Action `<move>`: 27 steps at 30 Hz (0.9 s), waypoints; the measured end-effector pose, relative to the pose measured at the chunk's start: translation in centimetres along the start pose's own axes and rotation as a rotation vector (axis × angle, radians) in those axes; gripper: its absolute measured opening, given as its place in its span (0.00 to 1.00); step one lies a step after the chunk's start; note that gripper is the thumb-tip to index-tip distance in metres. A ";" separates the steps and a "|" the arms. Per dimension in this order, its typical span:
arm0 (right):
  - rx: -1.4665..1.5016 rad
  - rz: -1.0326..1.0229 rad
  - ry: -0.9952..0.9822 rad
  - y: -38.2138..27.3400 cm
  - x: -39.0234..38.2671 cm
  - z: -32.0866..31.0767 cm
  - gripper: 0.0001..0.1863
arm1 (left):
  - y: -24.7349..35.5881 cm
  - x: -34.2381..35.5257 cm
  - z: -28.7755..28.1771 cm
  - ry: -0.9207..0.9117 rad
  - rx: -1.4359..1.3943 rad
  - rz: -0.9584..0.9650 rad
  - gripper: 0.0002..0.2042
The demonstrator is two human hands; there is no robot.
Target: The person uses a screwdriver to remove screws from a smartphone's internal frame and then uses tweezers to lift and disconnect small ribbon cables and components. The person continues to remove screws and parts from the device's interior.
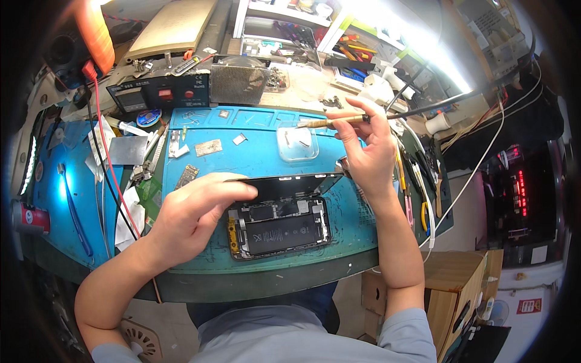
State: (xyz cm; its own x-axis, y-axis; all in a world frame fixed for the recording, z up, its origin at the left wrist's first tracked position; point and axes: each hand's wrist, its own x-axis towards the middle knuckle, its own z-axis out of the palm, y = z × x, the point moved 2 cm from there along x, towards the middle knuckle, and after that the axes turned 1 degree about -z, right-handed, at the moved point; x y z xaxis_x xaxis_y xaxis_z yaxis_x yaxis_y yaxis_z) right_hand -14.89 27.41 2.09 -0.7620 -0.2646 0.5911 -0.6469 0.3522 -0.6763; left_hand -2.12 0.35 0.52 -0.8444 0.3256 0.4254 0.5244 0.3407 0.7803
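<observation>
An opened smartphone (284,230) lies on the blue work mat (242,151) in front of me, its black battery and inner parts bare. Its dark screen panel (296,187) stands tilted up along the far side of the body. My left hand (196,209) grips the panel's left end between thumb and fingers. Raised beyond the phone at the right, my right hand (366,145) pinches a slim pen-like tool (327,123) with a tan shaft and a thin tip. That tip points left, above a small clear plastic dish (298,145) holding tiny parts.
A black bench device (158,94) with red controls stands at the back left. Loose small boards (209,147) lie on the mat. Red and black leads (108,151) cross at left. Pliers and tweezers (423,178) lie at right, near a white cable (466,187).
</observation>
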 end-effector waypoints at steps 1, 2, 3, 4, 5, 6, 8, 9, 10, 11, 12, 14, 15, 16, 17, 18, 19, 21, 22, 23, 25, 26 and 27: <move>0.011 -0.013 0.010 -0.4 0.0 -0.2 0.18 | 0.1 0.1 -0.3 -0.033 0.021 0.008 0.17; 0.022 -0.026 0.019 -0.8 -0.1 -0.3 0.18 | 0.2 0.1 -0.4 -0.065 0.041 0.015 0.16; 0.041 -0.029 0.024 -1.7 -0.1 -0.5 0.20 | 0.2 0.0 -0.3 -0.052 0.036 -0.006 0.15; 0.066 -0.033 0.026 -2.9 -0.3 -0.5 0.21 | 0.1 -0.2 -0.3 -0.038 0.035 -0.032 0.13; 0.092 -0.036 0.028 -4.0 -0.5 -0.6 0.23 | 0.0 -0.4 -0.2 -0.022 0.033 -0.059 0.12; 0.139 -0.081 0.025 -4.9 -0.8 -0.7 0.24 | 0.0 -0.4 -0.1 -0.008 0.027 -0.044 0.11; 0.258 -0.234 0.001 -5.7 -1.6 -0.8 0.25 | 0.0 -0.1 0.1 0.023 0.014 -0.015 0.11; 0.309 -0.319 -0.006 -6.0 -2.2 -0.5 0.24 | 0.1 -0.2 0.1 0.018 0.012 -0.016 0.11; 0.350 -0.340 -0.027 -6.4 -2.7 0.0 0.25 | 0.1 -0.1 0.0 0.013 0.010 -0.017 0.11; 0.392 -0.361 -0.048 -6.9 -3.2 0.4 0.25 | 0.1 -0.1 0.0 0.008 0.007 -0.018 0.12; 0.389 -0.372 -0.101 -7.1 -3.5 0.6 0.25 | -0.1 0.0 0.2 0.035 0.004 0.019 0.13; 0.350 -0.370 -0.199 -7.3 -3.9 1.2 0.27 | 0.1 -0.2 -0.1 0.014 -0.019 -0.026 0.13; 0.276 -0.367 -0.267 -7.4 -3.9 1.1 0.29 | 0.2 -0.1 -0.1 0.002 -0.035 -0.039 0.13; 0.281 -0.369 -0.268 -7.5 -4.0 1.3 0.29 | 0.3 0.1 0.0 0.044 -0.039 -0.020 0.12; 0.287 -0.370 -0.268 -7.5 -4.1 1.6 0.29 | 0.3 0.1 0.0 0.039 -0.040 -0.022 0.11; 0.292 -0.372 -0.270 -7.4 -4.1 1.8 0.28 | 0.3 0.1 0.0 0.036 -0.041 -0.024 0.11; 0.287 -0.378 -0.280 -7.4 -4.1 1.8 0.28 | 0.3 0.1 0.0 0.033 -0.042 -0.026 0.11; 0.278 -0.389 -0.300 -7.5 -3.9 1.9 0.28 | 0.3 0.0 -0.1 0.019 -0.044 -0.042 0.10; 0.282 -0.390 -0.303 -7.5 -3.9 1.9 0.28 | 0.3 0.0 -0.1 0.013 -0.046 -0.050 0.10; 0.287 -0.391 -0.306 -7.5 -3.9 1.9 0.28 | 0.2 0.0 -0.1 0.017 -0.041 -0.039 0.09; 0.286 -0.392 -0.314 -7.5 -3.9 2.0 0.28 | 0.1 0.0 0.0 0.026 -0.033 -0.016 0.08; 0.282 -0.391 -0.318 -7.6 -3.9 2.0 0.28 | 0.1 0.0 0.0 0.031 -0.035 -0.011 0.08; 0.278 -0.389 -0.322 -7.6 -4.0 2.0 0.28 | 0.1 0.0 0.1 0.036 -0.038 -0.006 0.08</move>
State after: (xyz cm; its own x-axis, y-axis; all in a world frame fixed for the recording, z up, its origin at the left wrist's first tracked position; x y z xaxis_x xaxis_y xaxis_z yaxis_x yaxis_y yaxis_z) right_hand -7.04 24.00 3.98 -0.4086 -0.6028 0.6853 -0.8314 -0.0639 -0.5520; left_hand -2.11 0.44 0.56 -0.8516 0.2912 0.4359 0.5150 0.3086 0.7997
